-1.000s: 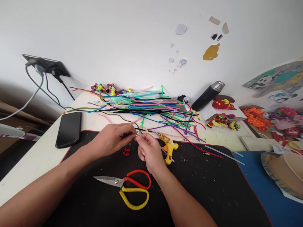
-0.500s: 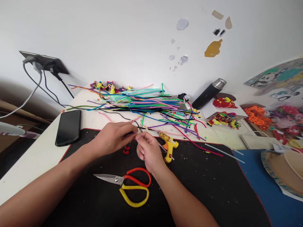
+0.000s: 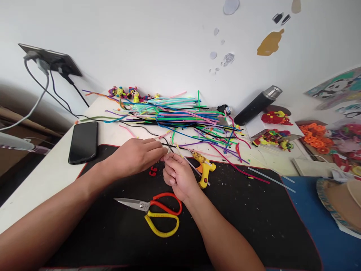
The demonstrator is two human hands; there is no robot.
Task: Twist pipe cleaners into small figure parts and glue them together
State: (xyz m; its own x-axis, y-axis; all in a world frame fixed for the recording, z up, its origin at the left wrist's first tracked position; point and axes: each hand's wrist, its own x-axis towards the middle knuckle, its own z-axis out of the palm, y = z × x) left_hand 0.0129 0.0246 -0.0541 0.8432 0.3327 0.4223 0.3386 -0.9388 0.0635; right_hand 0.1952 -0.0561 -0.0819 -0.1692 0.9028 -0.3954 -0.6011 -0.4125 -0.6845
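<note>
My left hand (image 3: 138, 155) and my right hand (image 3: 178, 174) meet above the far edge of the black mat (image 3: 254, 222). Both pinch a thin black pipe cleaner (image 3: 171, 147) between their fingertips, with a small pale bit where the fingers touch. A small red piece (image 3: 152, 171) lies on the mat just below them. Scissors (image 3: 153, 210) with one red and one yellow handle lie closer to me. A yellow glue gun (image 3: 205, 167) rests right of my right hand.
A heap of coloured pipe cleaners (image 3: 180, 118) covers the far table. A black phone (image 3: 83, 141) lies at the left, a black flask (image 3: 258, 104) at the right with small craft figures (image 3: 272, 137). Cables run from a wall socket (image 3: 50, 60).
The view has tilted down and shifted slightly. Both hands stay pinched together on the black pipe cleaner, with only small finger movement.
</note>
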